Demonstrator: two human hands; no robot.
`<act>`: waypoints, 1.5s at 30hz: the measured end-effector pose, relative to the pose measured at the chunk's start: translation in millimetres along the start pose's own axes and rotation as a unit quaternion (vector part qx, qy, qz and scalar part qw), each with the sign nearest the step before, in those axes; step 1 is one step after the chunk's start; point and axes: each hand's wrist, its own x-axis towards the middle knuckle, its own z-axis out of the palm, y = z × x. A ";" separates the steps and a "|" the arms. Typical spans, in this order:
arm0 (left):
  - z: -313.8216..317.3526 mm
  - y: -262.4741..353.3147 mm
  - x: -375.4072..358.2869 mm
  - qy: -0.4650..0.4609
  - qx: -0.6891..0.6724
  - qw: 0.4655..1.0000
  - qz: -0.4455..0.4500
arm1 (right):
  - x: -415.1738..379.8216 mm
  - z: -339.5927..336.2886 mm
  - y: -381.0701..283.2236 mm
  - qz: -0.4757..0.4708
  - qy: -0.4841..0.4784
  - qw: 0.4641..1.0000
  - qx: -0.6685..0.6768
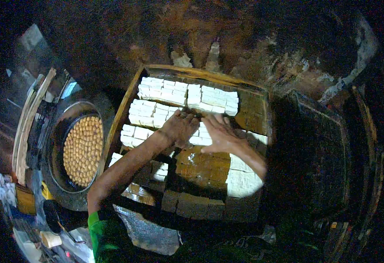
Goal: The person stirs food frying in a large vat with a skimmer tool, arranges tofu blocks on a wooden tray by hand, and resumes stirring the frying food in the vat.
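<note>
White tofu blocks (161, 90) stand in rows inside a shallow wooden tray (207, 168) with a wet, woven-looking bottom. Both my hands are at the middle of the tray, around a short row of tofu blocks (201, 136). My left hand (181, 128) is bent over the left end of this row, its fingertips partly hidden. At the right end lies my right hand (222, 133), its thumb on the near side and its fingers over the far side. More tofu slabs (241, 175) lie under my right forearm, partly in shadow.
Left of the tray is a round pan (51, 149) full of browned, rounded pieces (83, 151). Long wooden sticks (29, 127) lean beyond it. A dark tray-like frame (319, 153) stands at the right. A stained wall (218, 39) rises behind.
</note>
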 end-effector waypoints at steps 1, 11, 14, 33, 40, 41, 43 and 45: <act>-4.5 0.2 0.0 -0.017 0.010 1.000 0.007 | 4.1 -0.1 -5.4 0.030 -0.035 0.999 -0.003; 12.3 -2.6 -4.4 0.063 -0.006 0.998 0.017 | -2.2 11.9 11.4 -0.010 0.036 0.995 0.092; 10.1 -2.9 -0.2 0.095 0.001 0.995 0.000 | -11.9 6.9 6.1 -0.020 0.068 0.997 0.015; 13.5 -12.3 14.2 0.165 -0.025 0.985 0.043 | -20.0 16.4 13.1 0.138 -0.003 0.987 0.081; -11.2 4.7 7.7 0.107 0.025 0.994 0.016 | -32.7 -9.2 15.5 0.077 -0.051 0.993 0.075; -34.7 7.2 4.5 0.091 -0.036 0.995 0.009 | -36.9 -25.1 17.7 0.139 -0.092 0.981 0.094; -54.2 10.0 19.1 0.052 -0.078 0.996 -0.003 | -49.4 -60.4 47.5 0.098 -0.056 0.988 0.102; -85.8 34.2 35.2 0.013 -0.115 0.993 0.014 | -64.4 -70.4 83.8 0.132 -0.063 0.981 0.128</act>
